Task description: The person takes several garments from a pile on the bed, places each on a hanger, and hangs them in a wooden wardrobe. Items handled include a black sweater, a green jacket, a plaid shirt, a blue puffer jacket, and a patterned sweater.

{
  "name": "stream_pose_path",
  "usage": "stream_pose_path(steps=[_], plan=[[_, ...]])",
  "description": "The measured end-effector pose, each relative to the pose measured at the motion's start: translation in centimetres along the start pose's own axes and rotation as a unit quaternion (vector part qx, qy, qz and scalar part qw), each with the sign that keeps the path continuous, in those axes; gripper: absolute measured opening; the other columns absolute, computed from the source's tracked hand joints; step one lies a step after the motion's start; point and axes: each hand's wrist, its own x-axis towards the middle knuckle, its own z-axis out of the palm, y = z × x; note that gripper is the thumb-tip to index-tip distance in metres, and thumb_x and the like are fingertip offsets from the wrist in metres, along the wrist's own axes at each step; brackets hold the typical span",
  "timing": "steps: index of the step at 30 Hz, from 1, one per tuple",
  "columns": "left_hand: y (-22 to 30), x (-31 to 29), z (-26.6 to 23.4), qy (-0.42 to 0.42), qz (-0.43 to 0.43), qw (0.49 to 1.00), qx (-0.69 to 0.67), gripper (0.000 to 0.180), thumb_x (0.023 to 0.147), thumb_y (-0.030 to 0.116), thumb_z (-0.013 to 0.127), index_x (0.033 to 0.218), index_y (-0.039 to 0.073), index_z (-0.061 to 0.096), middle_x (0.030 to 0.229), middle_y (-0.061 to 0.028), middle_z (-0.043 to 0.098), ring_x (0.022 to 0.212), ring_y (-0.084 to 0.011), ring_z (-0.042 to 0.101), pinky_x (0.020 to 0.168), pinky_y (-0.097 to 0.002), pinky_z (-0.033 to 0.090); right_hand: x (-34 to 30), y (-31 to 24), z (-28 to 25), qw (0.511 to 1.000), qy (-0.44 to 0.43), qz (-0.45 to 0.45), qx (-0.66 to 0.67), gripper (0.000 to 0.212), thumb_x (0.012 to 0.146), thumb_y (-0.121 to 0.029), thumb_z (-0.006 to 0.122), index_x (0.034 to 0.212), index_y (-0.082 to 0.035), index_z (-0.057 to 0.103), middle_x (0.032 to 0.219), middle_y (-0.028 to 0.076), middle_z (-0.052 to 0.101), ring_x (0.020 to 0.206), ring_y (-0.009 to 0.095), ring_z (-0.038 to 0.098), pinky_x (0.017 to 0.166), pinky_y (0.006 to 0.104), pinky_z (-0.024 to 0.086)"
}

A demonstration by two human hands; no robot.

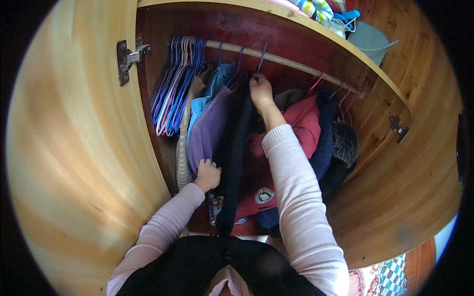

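A black garment [236,148] hangs in the wardrobe from a thin purple hanger [263,54] hooked over the wooden rail [291,63]. At the top of this garment, just below the hook, my right hand [260,91] is closed on the hanger's neck. Lower and to the left, my left hand [208,175] has its fingers curled at the edge of a purple garment [210,123], right beside the black one. The left fingers are partly hidden in the cloth. Left of the purple garment hang blue denim clothes [200,105] and a beige striped garment [183,153].
Several bare hangers [180,84] crowd the rail's left end. A red jacket [302,118] and a dark blue garment [326,130] hang on the right. Wooden doors stand open at the left [84,148] and right [395,192]. A grey bucket [368,42] is behind the wardrobe's top edge.
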Motion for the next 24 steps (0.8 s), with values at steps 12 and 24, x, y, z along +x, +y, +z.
stream_pose_path(steps=[12,24], plan=[[11.5,-1.2,15.4,-0.332,0.312,0.784,-0.423,0.035,0.087,0.028,0.058,0.108,0.002,0.067,0.103,-0.0183,0.069,0.097,-0.0323,0.064,0.084,-0.0418,0.050,-9.3,-2.0,-1.4,0.989,0.071,-0.034,-0.123,0.045,0.088,-0.023,0.057,0.121,0.006,0.051,0.105,0.032,0.059,0.099,0.046,0.056,0.089,0.0504,0.045],[25.1,-5.6,7.8,-0.423,0.498,0.634,-0.413,0.035,0.090,0.027,0.057,0.113,0.001,0.064,0.104,-0.0165,0.069,0.096,-0.0292,0.064,0.085,-0.0399,0.050,-37.4,-3.5,-16.7,0.978,0.030,-0.127,-0.163,0.021,0.082,-0.012,0.061,0.102,-0.006,0.060,0.083,0.012,0.055,0.076,0.029,0.058,0.072,0.0411,0.047]])
